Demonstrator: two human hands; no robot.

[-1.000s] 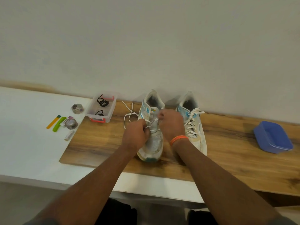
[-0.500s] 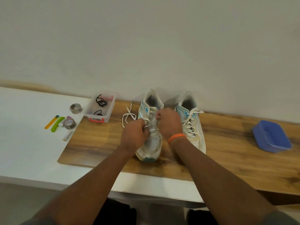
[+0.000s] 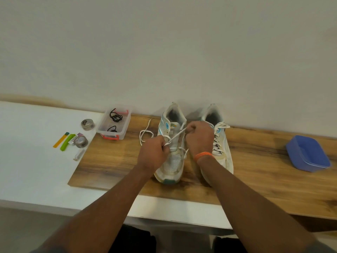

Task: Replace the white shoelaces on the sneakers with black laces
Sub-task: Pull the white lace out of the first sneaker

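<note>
Two white and blue sneakers stand side by side on a wooden board (image 3: 109,170), toes toward me. Over the left sneaker (image 3: 172,165), my left hand (image 3: 154,155) pinches its white lace (image 3: 176,136) near the lower eyelets. My right hand (image 3: 198,138), with an orange wristband, grips the same lace higher up, and the lace runs taut between the two hands. A loose end of the lace (image 3: 145,132) curls on the board to the left. The right sneaker (image 3: 221,143) is still fully laced in white. Black laces (image 3: 115,116) lie in a clear plastic box (image 3: 125,127).
A blue plastic tub (image 3: 308,154) sits at the board's right end. On the white tabletop (image 3: 32,161) to the left lie two tape rolls (image 3: 81,141), a green and an orange clip (image 3: 66,142) and a small white object (image 3: 78,154). A wall stands close behind the sneakers.
My right hand has drawn up and to the right, pulling a longer stretch of white lace taut between the hands. The loose end on the board has shifted a little.
</note>
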